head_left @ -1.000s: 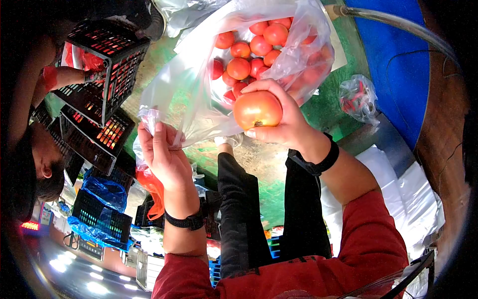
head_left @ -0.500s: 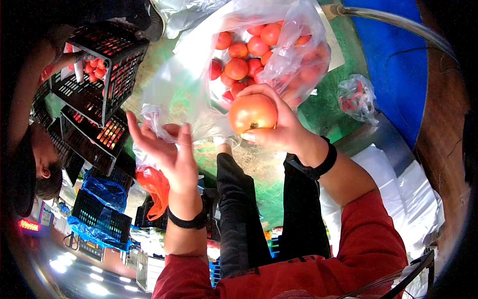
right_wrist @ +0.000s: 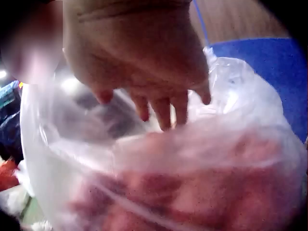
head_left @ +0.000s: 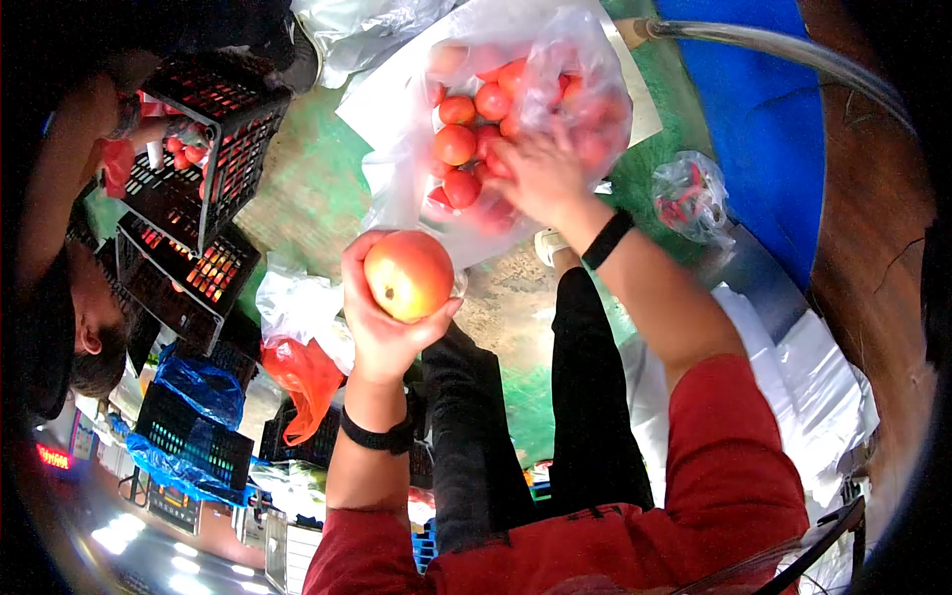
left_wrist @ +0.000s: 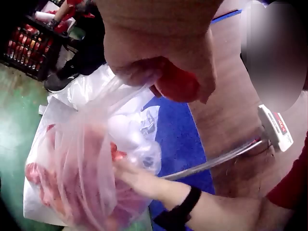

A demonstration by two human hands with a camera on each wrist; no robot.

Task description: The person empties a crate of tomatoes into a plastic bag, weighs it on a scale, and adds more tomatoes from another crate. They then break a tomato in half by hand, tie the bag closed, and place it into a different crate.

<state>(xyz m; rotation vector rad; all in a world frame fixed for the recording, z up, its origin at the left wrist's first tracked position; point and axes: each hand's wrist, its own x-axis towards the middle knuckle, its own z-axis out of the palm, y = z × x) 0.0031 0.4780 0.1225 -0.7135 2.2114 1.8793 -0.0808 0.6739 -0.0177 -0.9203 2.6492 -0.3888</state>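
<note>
My left hand (head_left: 382, 342) holds a large orange-red tomato (head_left: 409, 273) with its fingers wrapped around it, in front of the bag. In the left wrist view that tomato (left_wrist: 179, 85) shows below the palm, and a stretched fold of the clear plastic bag (left_wrist: 94, 108) runs up to the fingers. The open bag (head_left: 397, 188) bears several red tomatoes (head_left: 454, 145). My right hand (head_left: 543, 180), blurred, reaches over them at the bag's near right side. Its fingers (right_wrist: 163, 113) point straight down over the bag in the right wrist view, with nothing visible in them.
Black crates (head_left: 233, 159) with tomatoes stand at left beside another person. A metal tube (head_left: 754, 35) crosses the blue surface (head_left: 754, 129) at right. A small clear bag (head_left: 691, 193) with red contents lies near it. White sheets (head_left: 783, 367) lie lower right; a red bag (head_left: 302, 382) hangs lower left.
The large tomato has passed from my right hand to my left, which was spread open half a second ago. My right hand has moved forward over the tomatoes in the bag.
</note>
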